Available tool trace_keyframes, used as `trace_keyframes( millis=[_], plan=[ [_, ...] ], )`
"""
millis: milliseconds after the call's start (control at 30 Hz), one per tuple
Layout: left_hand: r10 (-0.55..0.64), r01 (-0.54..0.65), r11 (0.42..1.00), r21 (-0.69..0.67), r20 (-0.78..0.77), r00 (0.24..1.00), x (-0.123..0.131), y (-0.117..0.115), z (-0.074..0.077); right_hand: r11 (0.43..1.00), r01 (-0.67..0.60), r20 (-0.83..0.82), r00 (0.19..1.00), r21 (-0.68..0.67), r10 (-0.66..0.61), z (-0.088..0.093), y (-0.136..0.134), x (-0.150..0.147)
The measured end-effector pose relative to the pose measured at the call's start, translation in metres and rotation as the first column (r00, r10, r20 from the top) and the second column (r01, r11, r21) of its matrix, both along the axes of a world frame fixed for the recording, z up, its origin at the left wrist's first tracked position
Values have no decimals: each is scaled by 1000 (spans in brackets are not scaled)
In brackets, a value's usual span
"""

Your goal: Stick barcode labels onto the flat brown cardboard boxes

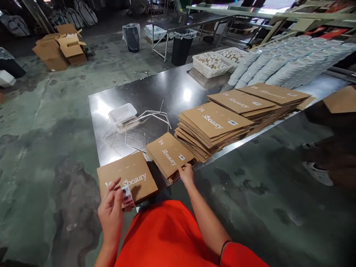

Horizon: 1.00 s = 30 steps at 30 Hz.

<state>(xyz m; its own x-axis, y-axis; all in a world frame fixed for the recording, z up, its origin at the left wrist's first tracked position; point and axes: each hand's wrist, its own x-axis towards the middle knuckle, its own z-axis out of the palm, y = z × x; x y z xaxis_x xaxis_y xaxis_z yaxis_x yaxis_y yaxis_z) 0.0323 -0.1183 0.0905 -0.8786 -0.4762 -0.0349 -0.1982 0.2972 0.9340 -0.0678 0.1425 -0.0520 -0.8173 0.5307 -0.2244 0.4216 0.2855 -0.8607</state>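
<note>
My left hand (110, 209) pinches a small sheet of barcode labels (128, 198) between thumb and fingers. It is over the near edge of a stack of flat brown cardboard mailers (136, 167) with white "beauty" lettering, at the table's corner. With thumb and fingers, my right hand (187, 175) grips the near corner of a cardboard mailer (161, 146) on a smaller stack; that mailer has a label near its right corner. How many sheets the fingers hold is hidden. Taller mailer stacks (214, 118) stand to the right, their top pieces labelled too.
White plastic strips (150, 115) and a small white basket (122, 113) lie on the metal table (155, 89). Farther back stand white crates (213, 63) of small items and rows of stacked white containers (289, 61). A person's shoe (317, 173) shows at right.
</note>
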Motion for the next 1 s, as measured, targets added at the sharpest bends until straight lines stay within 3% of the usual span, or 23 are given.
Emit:
trace_keyframes(
  millis=[67, 133, 200, 233, 267, 333, 367, 400, 500, 633, 800, 900, 1000],
  plan=[
    [-50, 45, 994, 102, 48, 998, 1, 6, -2, 987, 65, 88, 993, 150, -79, 5, -6, 5],
    [-67, 60, 988, 141, 45, 997, -1, 13, -2, 976, 37, 66, 996, 216, -52, 22, -19, 8],
    [-66, 62, 990, 123, 31, 997, -5, 19, -1, 985, -163, -41, 985, 48, 165, 48, -40, 11],
    [-64, 61, 992, 109, 23, 998, -7, 20, -2, 943, -315, -118, 946, -106, 303, 62, -53, 14],
    [-60, 58, 994, 94, 15, 998, -8, 21, -2, 830, -486, -198, 873, -272, 446, 77, -67, 17],
    [-64, 64, 996, 66, 2, 998, -11, 21, -4, 519, -699, -356, 705, -492, 613, 102, -95, 27],
    [-82, 82, 995, 57, -5, 997, -11, 21, -5, 427, -726, -393, 665, -539, 635, 111, -107, 32],
    [-102, 103, 993, 63, -15, 995, -11, 19, -6, 386, -725, -402, 656, -570, 639, 118, -116, 37],
    [-113, 113, 968, 224, -13, 993, -8, 15, -7, 434, -662, -350, 718, -612, 602, 124, -130, 45],
    [-101, 37, 882, 469, 113, 989, -5, 15, -7, 421, -634, -312, 726, -648, 613, 116, -130, 43],
    [-73, 5, 890, 456, 132, 989, -6, 19, -15, 459, -628, -274, 730, -628, 626, 109, -133, 46],
    [-70, 8, 923, 384, 147, 987, -5, 20, -23, 534, -663, -261, 722, -524, 640, 104, -133, 43],
    [-59, -16, 936, 352, 202, 978, -3, 18, -31, 695, -650, -280, 760, -307, 587, 91, -128, 22]
  ],
)
